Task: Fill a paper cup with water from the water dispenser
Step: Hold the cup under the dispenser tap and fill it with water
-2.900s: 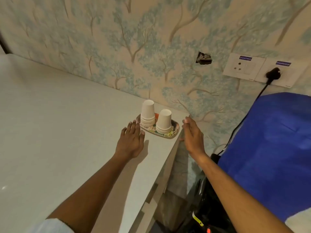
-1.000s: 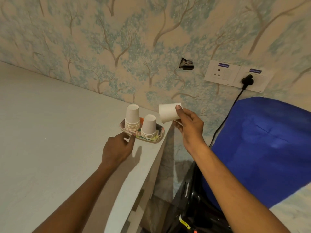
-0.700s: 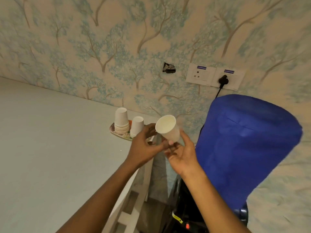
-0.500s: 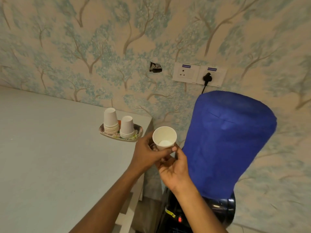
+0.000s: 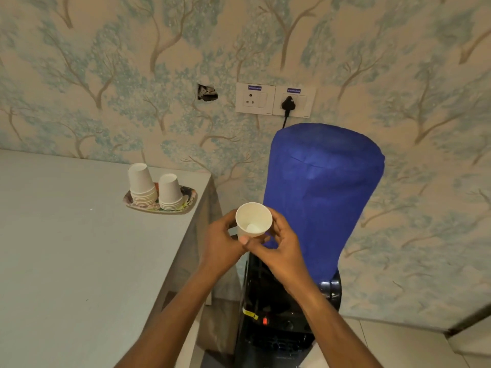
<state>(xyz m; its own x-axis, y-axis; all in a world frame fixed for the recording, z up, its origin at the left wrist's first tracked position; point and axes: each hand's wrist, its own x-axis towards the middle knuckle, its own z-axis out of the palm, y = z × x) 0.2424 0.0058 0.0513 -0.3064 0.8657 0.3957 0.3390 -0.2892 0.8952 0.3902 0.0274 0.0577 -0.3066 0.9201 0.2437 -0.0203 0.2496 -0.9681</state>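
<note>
An empty white paper cup [image 5: 253, 220] is held upright, mouth up, between both hands in front of the water dispenser. My left hand [image 5: 222, 243] grips its left side and my right hand [image 5: 279, 245] wraps its right side and base. The water dispenser [image 5: 281, 322] is a black unit low at the centre, with a red light on its front. On top of it sits a bottle under a blue cover [image 5: 318, 192]. The taps are hidden behind my hands and arms.
A white table [image 5: 79, 248] fills the left, its right edge close to the dispenser. On its far corner a patterned tray [image 5: 190, 200] carries two stacks of upturned paper cups [image 5: 142, 183]. Wall sockets [image 5: 275, 100] with a black plug sit above the bottle.
My right hand lifted a cup from the tray and turned it mouth up. My left hand came off the table to join it. Both now hold the cup lower, before the dispenser.
</note>
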